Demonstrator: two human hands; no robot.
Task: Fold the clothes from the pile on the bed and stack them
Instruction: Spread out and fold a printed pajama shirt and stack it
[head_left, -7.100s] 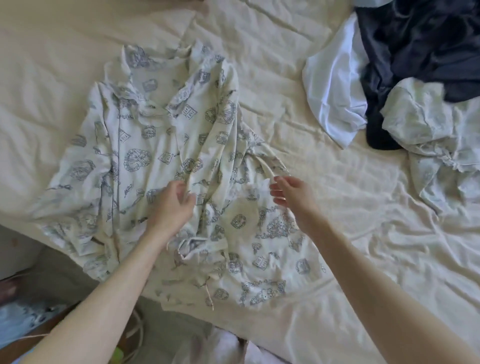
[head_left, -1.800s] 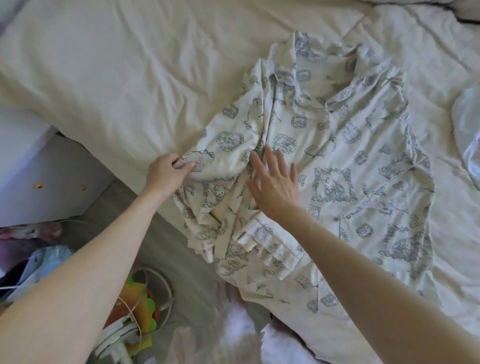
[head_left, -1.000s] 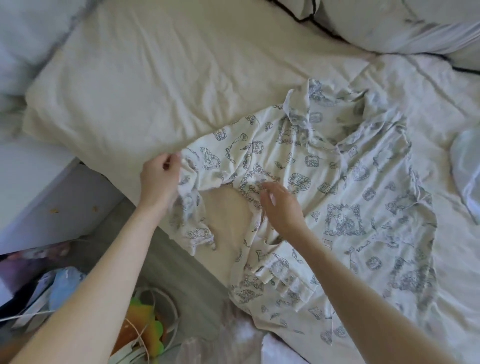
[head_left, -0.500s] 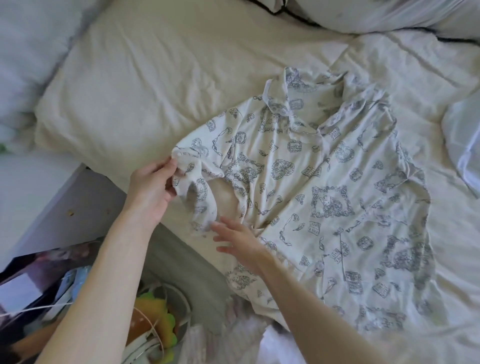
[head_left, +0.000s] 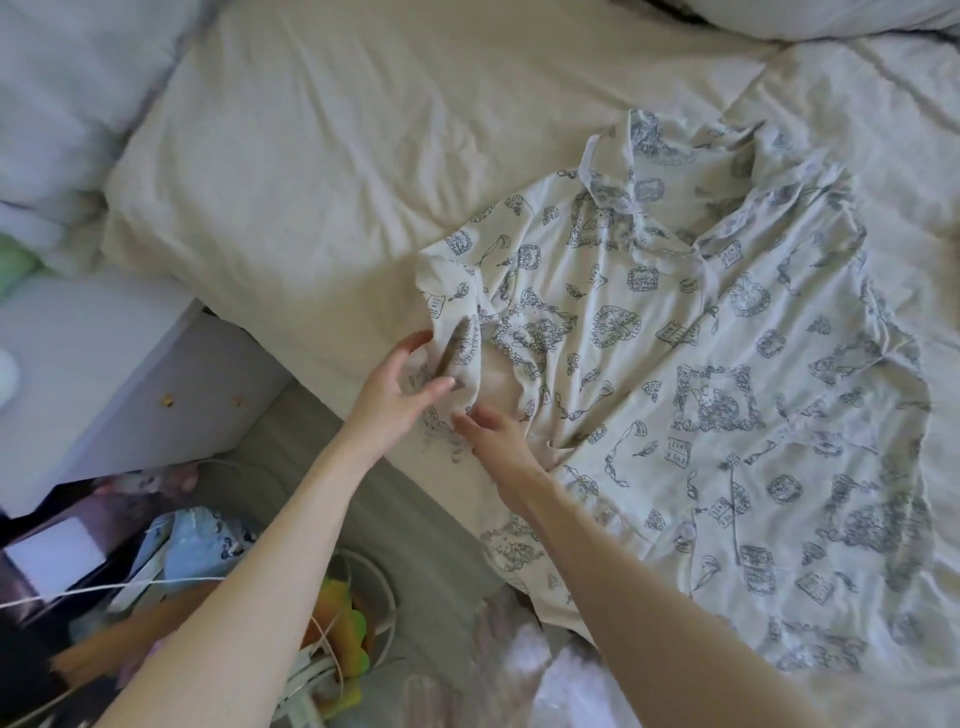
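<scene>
Where floor meets bed: one basket (head_left: 387, 597) of clutter, near. Just beyond, two hands at one sleeve (head_left: 457, 332) of one printed shirt (head_left: 727, 374): left hand (head_left: 395, 395) holding the cuff in its grip, right hand (head_left: 498, 436) with fingers loosely bent, touching the fabric below. Spread flat on the bed (head_left: 311, 156), collar farthest. One pillow (head_left: 831, 15) beyond.

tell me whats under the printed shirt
The printed shirt lies spread on the cream bed sheet, its lower edge hanging past the mattress edge. Anything else beneath it is covered by the cloth. The left hand grips its sleeve.
</scene>
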